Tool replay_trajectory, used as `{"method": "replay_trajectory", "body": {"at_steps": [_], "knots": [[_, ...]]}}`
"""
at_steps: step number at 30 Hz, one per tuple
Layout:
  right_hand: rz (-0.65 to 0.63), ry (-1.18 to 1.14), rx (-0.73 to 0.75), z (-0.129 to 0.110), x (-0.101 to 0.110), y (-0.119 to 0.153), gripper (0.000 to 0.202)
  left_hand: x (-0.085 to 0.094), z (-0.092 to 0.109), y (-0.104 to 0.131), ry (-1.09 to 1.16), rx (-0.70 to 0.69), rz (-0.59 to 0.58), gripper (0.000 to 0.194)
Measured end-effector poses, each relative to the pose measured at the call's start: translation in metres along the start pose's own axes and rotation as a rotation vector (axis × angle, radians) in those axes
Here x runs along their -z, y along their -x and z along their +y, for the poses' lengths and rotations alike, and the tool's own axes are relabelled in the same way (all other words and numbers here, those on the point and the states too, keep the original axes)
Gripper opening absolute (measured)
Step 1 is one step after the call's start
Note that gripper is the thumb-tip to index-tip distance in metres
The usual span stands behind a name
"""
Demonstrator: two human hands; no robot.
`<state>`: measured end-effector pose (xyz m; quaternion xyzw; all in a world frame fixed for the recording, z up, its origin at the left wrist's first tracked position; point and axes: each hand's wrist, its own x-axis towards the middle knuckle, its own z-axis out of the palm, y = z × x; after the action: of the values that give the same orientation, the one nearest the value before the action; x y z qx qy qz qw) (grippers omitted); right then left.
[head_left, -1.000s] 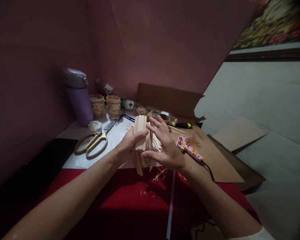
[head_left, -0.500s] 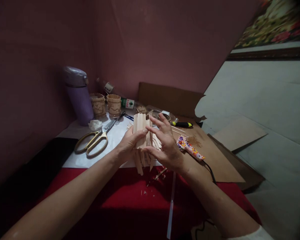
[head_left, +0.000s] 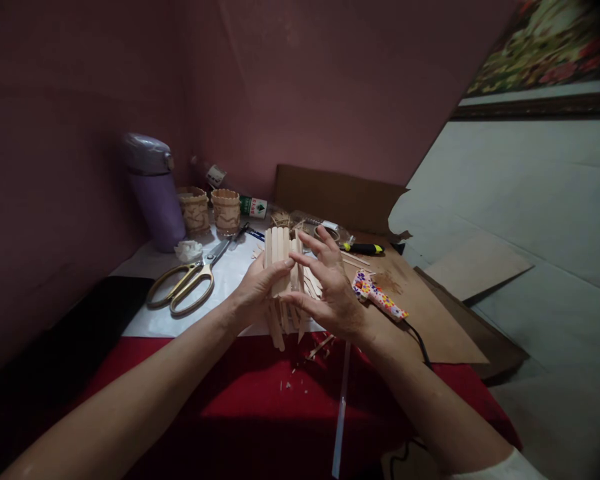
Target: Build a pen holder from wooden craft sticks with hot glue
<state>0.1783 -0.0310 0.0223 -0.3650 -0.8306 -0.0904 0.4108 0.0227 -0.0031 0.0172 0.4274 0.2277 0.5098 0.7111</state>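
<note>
Left hand (head_left: pixel 258 288): fingers clamped on stick bundle (head_left: pixel 281 261) | right hand (head_left: pixel 330 287): palm inward, fingers spread

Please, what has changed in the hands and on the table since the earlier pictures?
The right hand's thumb moved slightly up and away from the person, along the bundle of flat, pale wooden sticks, which seems slightly turned. Nothing was newly grasped or released: the left hand keeps its grip. The gold-handled metal scissors stayed put.
</note>
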Motion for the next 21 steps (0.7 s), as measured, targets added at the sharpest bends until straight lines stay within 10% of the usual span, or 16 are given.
{"method": "replay_trajectory", "body": {"at_steps": [21], "knots": [[0.106, 0.022, 0.018, -0.0054, -0.0026, 0.0011, 0.051, -0.002, 0.0049, -0.001, 0.085, 0.027, 0.071, 0.041]]}}
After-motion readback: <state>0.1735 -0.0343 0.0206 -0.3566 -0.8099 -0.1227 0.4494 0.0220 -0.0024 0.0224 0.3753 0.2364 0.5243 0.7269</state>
